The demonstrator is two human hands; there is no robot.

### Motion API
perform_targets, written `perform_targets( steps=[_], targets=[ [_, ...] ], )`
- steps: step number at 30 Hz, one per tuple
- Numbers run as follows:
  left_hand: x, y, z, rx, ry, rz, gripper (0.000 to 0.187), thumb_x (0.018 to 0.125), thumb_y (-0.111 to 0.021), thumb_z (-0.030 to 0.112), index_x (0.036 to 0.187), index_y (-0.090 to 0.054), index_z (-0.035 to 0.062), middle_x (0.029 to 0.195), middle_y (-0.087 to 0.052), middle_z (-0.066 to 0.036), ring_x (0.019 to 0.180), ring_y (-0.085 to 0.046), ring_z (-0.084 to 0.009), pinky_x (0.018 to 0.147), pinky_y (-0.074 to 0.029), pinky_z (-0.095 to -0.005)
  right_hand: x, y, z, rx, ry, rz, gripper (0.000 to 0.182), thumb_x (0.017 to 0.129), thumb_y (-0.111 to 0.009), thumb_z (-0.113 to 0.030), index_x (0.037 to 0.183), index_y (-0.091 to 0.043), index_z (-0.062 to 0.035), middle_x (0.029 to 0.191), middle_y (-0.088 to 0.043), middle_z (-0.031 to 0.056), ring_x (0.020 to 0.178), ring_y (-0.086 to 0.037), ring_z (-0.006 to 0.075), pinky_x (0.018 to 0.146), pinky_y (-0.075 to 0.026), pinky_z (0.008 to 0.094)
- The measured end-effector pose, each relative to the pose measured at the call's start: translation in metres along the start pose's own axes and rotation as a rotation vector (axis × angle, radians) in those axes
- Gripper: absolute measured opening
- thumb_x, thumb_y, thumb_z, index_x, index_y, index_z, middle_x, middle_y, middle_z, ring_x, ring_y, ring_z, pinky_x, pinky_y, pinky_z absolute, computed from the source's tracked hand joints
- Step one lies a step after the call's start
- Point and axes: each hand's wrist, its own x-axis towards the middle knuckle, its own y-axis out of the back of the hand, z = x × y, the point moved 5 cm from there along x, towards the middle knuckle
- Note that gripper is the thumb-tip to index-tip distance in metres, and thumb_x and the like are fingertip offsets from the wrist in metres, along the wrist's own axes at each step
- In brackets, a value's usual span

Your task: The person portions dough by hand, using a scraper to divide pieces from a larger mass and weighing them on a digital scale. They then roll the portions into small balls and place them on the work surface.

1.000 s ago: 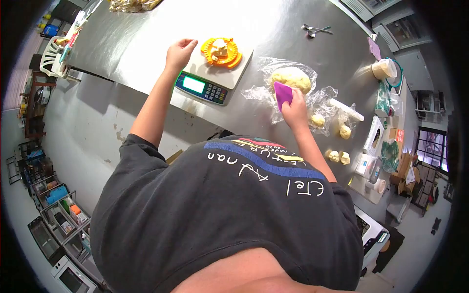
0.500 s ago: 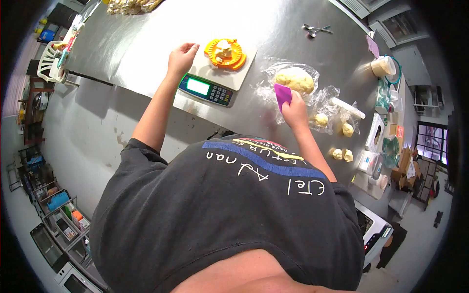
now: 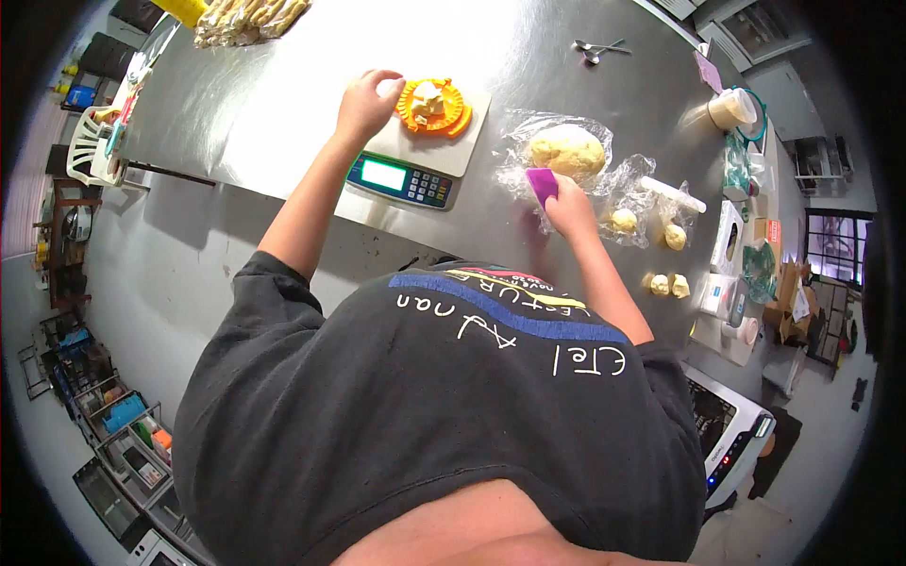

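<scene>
My left hand (image 3: 369, 106) is curled at the left rim of an orange dumpling press (image 3: 456, 91), its fingertips brought close together; whatever they may hold is too small to make out. Chunks of pale dough (image 3: 428, 99) sit on the press, which rests on a digital kitchen scale (image 3: 453, 162) with a lit display. My right hand (image 3: 570, 207) grips a purple dough scraper (image 3: 542, 183), held just in front of a big lump of yellowish dough (image 3: 567, 149). That lump lies on crumpled plastic wrap (image 3: 517, 134).
Right of the big lump, small dough balls (image 3: 624, 221) and a white roll (image 3: 673, 194) lie among more wrap. Two dough pieces (image 3: 679, 285) sit near the table edge. Two spoons (image 3: 592, 55) are farther back. Containers (image 3: 732, 109) line the right side; bagged items (image 3: 247, 21) lie far left.
My left hand has moved right, to the rim of the orange press. My right hand has drawn the scraper slightly back from the big dough lump. The view has shifted a little.
</scene>
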Motion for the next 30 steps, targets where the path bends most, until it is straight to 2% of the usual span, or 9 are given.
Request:
perform_targets(
  steps=[1,4,9,11,12,16,21,28,30],
  targets=[
    [0.003,-0.007,0.003,0.0,-0.005,-0.003,0.035,0.084,-0.057,0.034,0.101,-0.064,0.004,0.107,-0.061,-0.017,0.104,-0.058,-0.0275,0.088,-0.045,-0.0368,0.002,-0.003,0.0,-0.019,-0.031,-0.059,0.044,0.071,-0.046,-0.007,0.114,-0.055,-0.0049,0.109,-0.058,0.0187,0.101,-0.055,0.0343,0.087,-0.044,0.0408],
    [0.009,-0.036,0.017,0.196,-0.112,-0.092,0.052,0.084,-0.055,0.044,0.122,-0.052,0.0078,0.133,-0.041,-0.018,0.12,-0.043,-0.031,0.097,-0.039,-0.0408,0.014,-0.014,0.008,-0.015,-0.096,-0.107,0.049,0.07,-0.046,-0.008,0.119,-0.052,-0.0073,0.115,-0.056,0.0194,0.106,-0.054,0.0329,0.089,-0.043,0.0395],
    [0.001,-0.073,0.026,0.38,-0.188,-0.102,0.056,0.084,-0.055,0.043,0.125,-0.048,0.0063,0.13,-0.044,-0.021,0.12,-0.044,-0.0317,0.098,-0.038,-0.0406,0.016,-0.005,0.001,-0.059,-0.096,0.001,0.052,0.071,-0.05,-0.011,0.122,-0.048,-0.0119,0.107,-0.059,0.0167,0.099,-0.056,0.0327,0.086,-0.045,0.0405],
    [-0.001,-0.079,0.021,0.258,-0.193,-0.088,0.051,0.083,-0.056,0.038,0.122,-0.05,0.0052,0.124,-0.049,-0.021,0.115,-0.047,-0.0324,0.096,-0.039,-0.0402,0.014,0.0,0.003,-0.072,-0.131,0.054,0.051,0.071,-0.052,-0.012,0.122,-0.048,-0.0135,0.104,-0.059,0.0153,0.096,-0.057,0.0323,0.085,-0.045,0.0407],
    [-0.002,-0.077,0.022,0.181,-0.249,-0.024,0.045,0.079,-0.059,0.032,0.109,-0.055,-0.0001,0.117,-0.054,-0.022,0.107,-0.052,-0.0352,0.094,-0.04,-0.0398,0.012,0.004,0.004,-0.097,-0.087,0.143,0.049,0.071,-0.053,-0.012,0.12,-0.049,-0.0136,0.102,-0.058,0.0134,0.095,-0.056,0.0307,0.085,-0.045,0.0406],
    [-0.008,-0.078,0.026,0.112,-0.347,0.025,0.036,0.077,-0.06,0.028,0.101,-0.059,0.0011,0.11,-0.057,-0.02,0.101,-0.055,-0.0328,0.088,-0.044,-0.0384,0.004,0.008,0.011,-0.145,0.009,0.333,0.048,0.069,-0.055,-0.011,0.117,-0.051,-0.0139,0.103,-0.057,0.0093,0.099,-0.052,0.0271,0.09,-0.042,0.0396],
    [-0.009,-0.073,0.034,0.024,-0.451,-0.052,0.016,0.072,-0.061,0.019,0.076,-0.059,0.0035,0.088,-0.061,-0.014,0.087,-0.057,-0.0317,0.078,-0.046,-0.0408,-0.012,0.024,0.008,-0.123,-0.018,0.357,0.047,0.069,-0.055,-0.011,0.116,-0.051,-0.0132,0.106,-0.056,0.0093,0.104,-0.049,0.0274,0.094,-0.038,0.039],
    [0.0,-0.079,0.031,0.122,-0.484,-0.085,0.02,0.071,-0.06,0.023,0.07,-0.056,0.0034,0.079,-0.06,-0.015,0.076,-0.057,-0.0343,0.073,-0.047,-0.0422,-0.018,0.035,0.008,-0.086,-0.074,0.364,0.044,0.071,-0.054,-0.01,0.115,-0.052,-0.0135,0.108,-0.056,0.009,0.107,-0.048,0.0272,0.096,-0.036,0.0386],
    [0.009,-0.08,0.023,0.092,-0.346,-0.148,0.023,0.073,-0.06,0.025,0.075,-0.059,0.0026,0.079,-0.061,-0.016,0.068,-0.058,-0.0316,0.066,-0.048,-0.0395,-0.019,0.041,0.002,-0.063,-0.07,0.368,0.043,0.071,-0.054,-0.01,0.114,-0.053,-0.0131,0.108,-0.057,0.009,0.107,-0.048,0.0271,0.096,-0.036,0.0385]
  ],
)
